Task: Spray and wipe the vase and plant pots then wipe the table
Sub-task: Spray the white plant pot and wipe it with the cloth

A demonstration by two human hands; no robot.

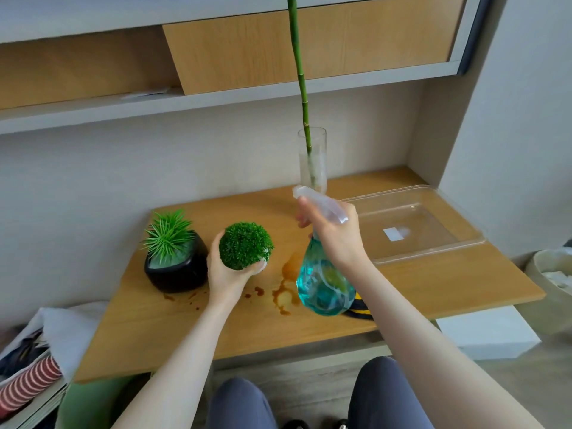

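**Spraying the round plant's pot**

Our left hand [227,274] cups the round plant [246,249]; its pot is hidden. Our right hand [335,233] grips the spray bottle [323,283], at the plant's three o'clock. We should aim the nozzle low, sparing the foliage. The vase [312,159] stands at twelve.

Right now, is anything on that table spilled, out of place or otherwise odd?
Yes. Brown liquid stains streak and spot the wooden table between the black pot and the spray bottle, near the front edge. A dark cloth with yellow stripes lies mostly hidden behind the bottle. Nothing looks tipped or broken.
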